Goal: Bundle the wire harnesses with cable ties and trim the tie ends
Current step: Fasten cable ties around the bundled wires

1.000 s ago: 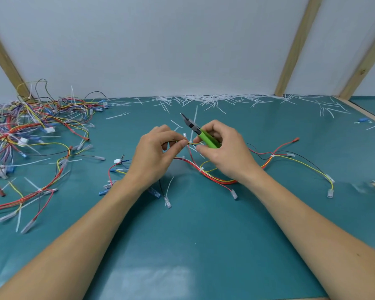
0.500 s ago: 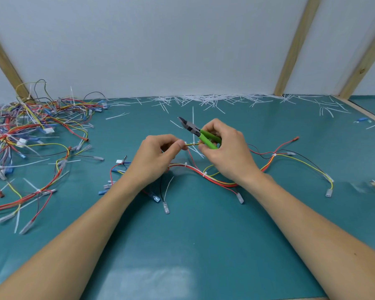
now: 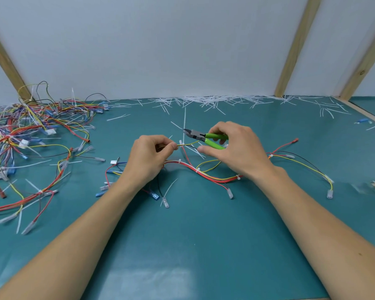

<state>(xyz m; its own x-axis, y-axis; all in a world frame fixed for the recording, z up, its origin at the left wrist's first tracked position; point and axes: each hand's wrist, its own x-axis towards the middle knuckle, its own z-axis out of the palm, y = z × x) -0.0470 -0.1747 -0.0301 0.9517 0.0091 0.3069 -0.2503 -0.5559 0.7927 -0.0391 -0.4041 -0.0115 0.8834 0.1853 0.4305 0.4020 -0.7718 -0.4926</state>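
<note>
A wire harness (image 3: 212,177) of red, yellow and black wires lies across the middle of the teal mat. My left hand (image 3: 152,156) pinches a yellow and black branch of it just left of a white cable tie (image 3: 183,144). The tie's long tail (image 3: 184,122) sticks straight up. My right hand (image 3: 236,148) grips green-handled cutters (image 3: 206,137). Their jaws point left and sit right beside the tail, a little above the tie head. Other white ties bind the harness further along.
A big tangle of harnesses (image 3: 30,135) covers the left of the mat. Cut tie ends (image 3: 214,102) litter the back edge by the white wall. Wooden posts (image 3: 292,46) lean at left and right. A loose tie (image 3: 168,189) lies near my left wrist.
My right hand has shifted right and swung the cutters flatter, bringing the jaws to the upright tie tail. My left hand moved left and down slightly, stretching out the tied branch.
</note>
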